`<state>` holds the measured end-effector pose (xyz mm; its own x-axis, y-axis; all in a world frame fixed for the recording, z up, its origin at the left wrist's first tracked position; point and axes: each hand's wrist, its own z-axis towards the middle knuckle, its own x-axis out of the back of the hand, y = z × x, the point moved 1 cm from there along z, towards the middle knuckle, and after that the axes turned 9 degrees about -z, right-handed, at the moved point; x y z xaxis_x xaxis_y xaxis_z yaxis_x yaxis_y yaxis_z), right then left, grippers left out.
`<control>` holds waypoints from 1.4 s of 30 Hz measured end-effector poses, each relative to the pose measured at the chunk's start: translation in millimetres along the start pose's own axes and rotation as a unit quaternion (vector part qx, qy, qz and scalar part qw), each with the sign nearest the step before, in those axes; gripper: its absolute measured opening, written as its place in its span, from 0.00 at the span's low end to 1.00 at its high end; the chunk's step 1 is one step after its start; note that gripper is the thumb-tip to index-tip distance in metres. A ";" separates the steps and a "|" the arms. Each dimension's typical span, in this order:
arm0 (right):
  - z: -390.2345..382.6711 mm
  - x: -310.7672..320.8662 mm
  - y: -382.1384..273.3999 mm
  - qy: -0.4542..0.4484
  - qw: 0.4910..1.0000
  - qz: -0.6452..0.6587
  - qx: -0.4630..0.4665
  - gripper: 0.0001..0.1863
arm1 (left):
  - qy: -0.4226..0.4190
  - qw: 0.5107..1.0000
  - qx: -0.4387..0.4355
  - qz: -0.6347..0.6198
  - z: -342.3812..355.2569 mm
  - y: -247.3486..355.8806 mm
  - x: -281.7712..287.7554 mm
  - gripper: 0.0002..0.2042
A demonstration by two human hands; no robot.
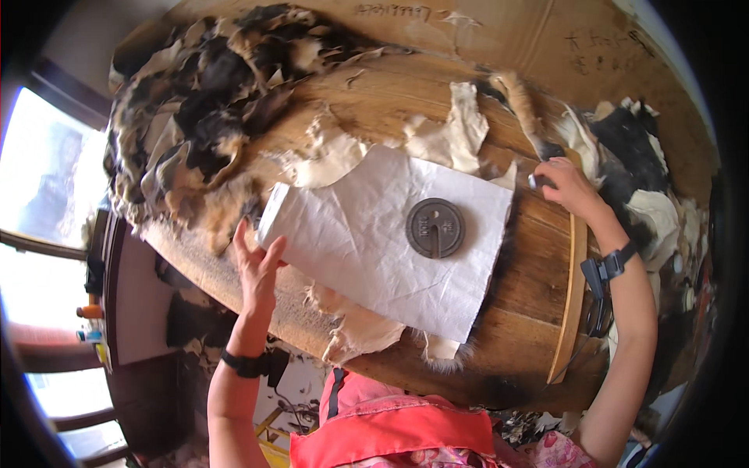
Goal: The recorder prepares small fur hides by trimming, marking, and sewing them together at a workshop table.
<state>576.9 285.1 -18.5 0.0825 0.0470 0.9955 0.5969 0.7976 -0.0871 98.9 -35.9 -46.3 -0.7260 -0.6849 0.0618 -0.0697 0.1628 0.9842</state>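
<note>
A white woven sheet (351, 226) lies over pale hide pieces on the wooden board, its left edge curled up. A round dark metal weight (435, 228) with a slot rests on the sheet. My left hand (257, 265) is at the curled left edge, thumb and fingers spread apart, with nothing visibly gripped. Over on the right, my right hand (571, 187) has its fingers curled around a small thing with a whitish end, too small to name. Beside its fingertips is the dark tip of a narrow tan fur strip (521, 105).
A large heap of black, tan and white fur scraps (211, 101) covers the far left. More hide pieces (651, 210) lie at the right. A wooden strip (572, 288) lies along the board's right side. Cardboard (499, 31) stands behind; windows (55, 171) are left.
</note>
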 end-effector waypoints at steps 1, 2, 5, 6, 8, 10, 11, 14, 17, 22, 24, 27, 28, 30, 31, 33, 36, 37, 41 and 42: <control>-0.8 -1.1 -5.0 0.063 0.994 0.062 -0.066 0.13 | -0.031 0.997 -0.071 -0.008 -0.1 3.4 -9.9 0.38; 3.9 -2.9 -9.8 0.065 0.965 0.209 -0.147 0.10 | -0.058 0.988 -0.141 -0.013 -0.2 7.3 -14.8 0.40; 0.8 6.4 -29.8 0.196 0.836 0.450 -0.245 0.10 | -0.063 0.974 -0.174 0.131 0.9 15.2 -15.3 0.32; -8.3 9.3 -34.2 0.189 0.839 0.450 -0.240 0.10 | -0.058 0.950 -0.216 0.216 -2.1 21.2 -17.0 0.31; -40.7 12.7 -31.0 0.212 0.890 0.185 -0.358 0.12 | -0.027 0.921 -0.265 0.286 -12.7 38.3 -28.3 0.32; -78.3 14.5 -37.2 0.113 0.893 0.025 -0.436 0.14 | 0.006 0.883 -0.307 0.356 -15.8 36.2 -28.1 0.33; -105.2 0.4 -29.9 0.122 0.911 -0.058 -0.390 0.16 | 0.030 0.869 -0.314 0.382 -12.3 26.5 -24.8 0.34; -162.8 -21.6 -49.4 0.076 0.896 -0.083 -0.429 0.23 | 0.048 0.890 -0.205 0.404 -14.2 9.9 -25.6 0.36; -190.3 -30.4 -82.5 0.060 0.887 -0.076 -0.451 0.25 | 0.040 0.799 -0.375 0.468 -16.9 5.2 -29.7 0.37; -198.2 -35.1 -86.3 0.080 0.876 -0.031 -0.474 0.21 | -0.134 0.698 -0.544 0.446 -5.4 72.4 -38.0 0.28; -213.6 -44.9 -68.9 0.103 0.805 0.193 -0.552 0.15 | -0.189 0.672 -0.621 0.357 3.8 100.8 -46.0 0.29; -206.2 -21.7 -100.5 0.124 0.774 0.256 -0.566 0.15 | -0.210 0.596 -0.683 0.367 -4.7 142.1 -52.0 0.29; -210.3 -21.7 -104.2 0.193 0.784 0.277 -0.521 0.18 | -0.227 0.574 -0.691 0.376 -6.6 147.6 -49.9 0.30; -210.1 -19.1 -109.8 0.201 0.797 0.288 -0.492 0.22 | -0.194 0.606 -0.657 0.404 -10.3 140.7 -36.6 0.28; -203.7 -15.3 -121.1 0.199 0.853 0.271 -0.400 0.24 | -0.169 0.633 -0.622 0.429 -9.6 134.3 -28.5 0.27; -184.7 -3.0 -144.3 0.118 0.938 0.192 -0.265 0.28 | -0.119 0.671 -0.554 0.478 -2.9 111.4 -1.0 0.22; -126.8 11.5 -198.6 0.048 0.975 0.157 -0.149 0.31 | -0.069 0.670 -0.456 0.581 3.8 62.5 45.4 0.18; -117.5 1.3 -203.9 0.065 0.976 0.174 -0.113 0.31 | -0.018 0.674 -0.402 0.620 -3.7 51.1 52.8 0.18; -72.0 -7.0 -222.6 0.053 0.986 0.152 -0.047 0.28 | 0.032 0.792 -0.336 0.510 -33.0 14.9 41.9 0.10; -65.5 -8.5 -222.5 0.017 0.981 0.184 -0.063 0.25 | -0.003 0.816 -0.339 0.468 -42.4 6.8 35.8 0.09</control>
<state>495.6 67.9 -10.0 0.3351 0.2961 0.8945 0.6160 0.6495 -0.4458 101.4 -89.4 -30.3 -0.2481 -0.4826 0.8400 0.9104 0.1802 0.3724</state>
